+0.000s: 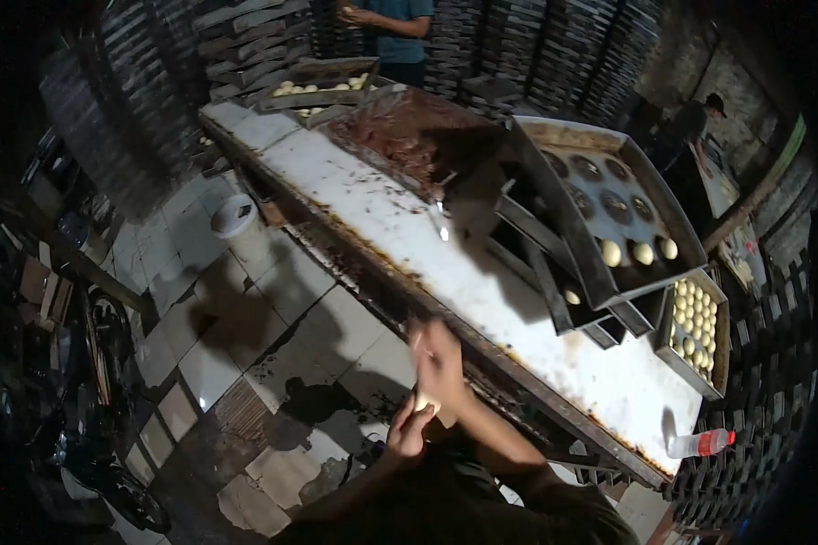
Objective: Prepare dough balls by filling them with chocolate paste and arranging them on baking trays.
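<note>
Overhead, long white worktable (400, 227), tiled floor (245, 345); both hands' (424, 400) grip closed on dough piece (424, 401).

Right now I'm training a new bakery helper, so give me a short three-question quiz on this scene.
1. True or false: the dough piece is held between the left hand and the right hand.
2. Where does the plastic bottle lie? A) on the tiled floor B) on its side at the near end of the white worktable C) in a tray
3. Fill in: the tilted metal tray with round hollows holds ___ dough balls in its lowest row.

Key: 1 true; 2 B; 3 three.
</note>
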`<state>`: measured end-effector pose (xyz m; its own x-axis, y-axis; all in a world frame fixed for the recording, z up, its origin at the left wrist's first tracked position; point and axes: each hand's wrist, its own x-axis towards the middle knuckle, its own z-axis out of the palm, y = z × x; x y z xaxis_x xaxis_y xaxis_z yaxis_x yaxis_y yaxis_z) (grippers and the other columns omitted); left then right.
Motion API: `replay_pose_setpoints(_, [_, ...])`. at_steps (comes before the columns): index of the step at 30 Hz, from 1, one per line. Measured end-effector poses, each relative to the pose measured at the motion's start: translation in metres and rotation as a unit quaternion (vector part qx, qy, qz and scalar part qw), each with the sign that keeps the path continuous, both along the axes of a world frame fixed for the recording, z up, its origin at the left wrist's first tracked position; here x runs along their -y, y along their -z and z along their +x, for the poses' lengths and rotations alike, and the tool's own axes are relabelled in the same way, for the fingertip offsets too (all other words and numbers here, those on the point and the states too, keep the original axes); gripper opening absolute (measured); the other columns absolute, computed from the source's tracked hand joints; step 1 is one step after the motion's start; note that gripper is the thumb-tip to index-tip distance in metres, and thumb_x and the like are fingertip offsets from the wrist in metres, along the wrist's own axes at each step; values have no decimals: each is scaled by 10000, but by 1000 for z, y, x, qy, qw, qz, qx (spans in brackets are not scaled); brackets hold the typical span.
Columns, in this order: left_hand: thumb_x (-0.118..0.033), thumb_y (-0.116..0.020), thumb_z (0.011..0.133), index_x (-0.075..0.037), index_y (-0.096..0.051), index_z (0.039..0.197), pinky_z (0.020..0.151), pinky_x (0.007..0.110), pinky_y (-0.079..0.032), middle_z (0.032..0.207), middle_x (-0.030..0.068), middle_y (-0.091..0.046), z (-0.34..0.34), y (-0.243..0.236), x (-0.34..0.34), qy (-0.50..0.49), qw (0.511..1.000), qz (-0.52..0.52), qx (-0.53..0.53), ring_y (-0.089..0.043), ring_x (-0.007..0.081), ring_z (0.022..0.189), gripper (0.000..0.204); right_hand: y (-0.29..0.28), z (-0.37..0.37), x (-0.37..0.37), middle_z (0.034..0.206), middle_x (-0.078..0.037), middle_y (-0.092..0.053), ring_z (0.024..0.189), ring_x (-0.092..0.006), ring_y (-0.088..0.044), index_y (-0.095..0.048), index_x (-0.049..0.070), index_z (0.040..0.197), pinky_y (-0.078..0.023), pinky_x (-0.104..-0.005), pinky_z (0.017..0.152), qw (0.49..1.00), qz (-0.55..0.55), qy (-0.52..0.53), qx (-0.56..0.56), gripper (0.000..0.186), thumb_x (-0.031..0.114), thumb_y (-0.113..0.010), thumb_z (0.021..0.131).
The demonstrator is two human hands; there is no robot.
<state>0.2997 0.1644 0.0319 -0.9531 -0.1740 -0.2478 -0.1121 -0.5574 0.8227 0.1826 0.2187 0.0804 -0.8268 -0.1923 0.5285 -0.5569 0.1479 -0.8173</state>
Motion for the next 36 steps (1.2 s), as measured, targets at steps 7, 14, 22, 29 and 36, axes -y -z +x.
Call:
replay_pose_setpoints(7, [-12, -478, 797, -11, -451, 1184, 882, 328, -398, 1076, 104, -551, -60, -15, 73, 55, 998, 24, 30, -515, 197, 1014, 387, 83, -243, 58, 922, -255, -459, 868, -395, -467, -364, -48, 1021, -389, -445, 756, 927, 147, 338, 73, 450, 142, -635, 716])
replay_pose_setpoints(14, [-51, -543, 802, 2, -490, 1103, 758, 255, -437, 984, 72, -570, -223, 35, 116, -65, 996, -57, 14, -540, 143, 867, 311, 80, -268, 82, 977, -196, -522, 959, -288, -500, -486, -24, 939, -385, -398, 815, 908, -356, 137, 174, 193, 22, -528, 757])
replay_pose_setpoints(22, [28, -472, 809, 60, -381, 1217, 954, 352, -398, 1192, 143, -479, -307, -32, 113, 109, 988, 108, -2, -474, 232, 1108, 419, -22, -375, 87, 847, -178, -623, 736, -327, -626, -628, 30, 802, -509, -400, 630, 836, 518, 156, 91, 150, 53, -491, 745])
replay_pose_setpoints(29, [-263, -490, 874, -27, -502, 1109, 834, 300, -428, 1066, 68, -576, -395, 27, 200, 63, 974, 160, 145, -546, 183, 972, 333, -23, -413, 110, 788, -112, -636, 754, -261, -630, -627, 81, 828, -501, -371, 611, 730, 681, 19, -58, 169, 181, -497, 787])
replay_pose_setpoints(36, [-231, -438, 881, -54, -531, 1079, 867, 325, -412, 1029, 46, -587, -455, -22, 233, 215, 894, 393, -1, -520, 149, 982, 282, -59, -321, 123, 828, -216, -577, 774, -325, -574, -628, 80, 963, -477, -354, 660, 920, 343, 162, 94, 194, 104, -529, 797])
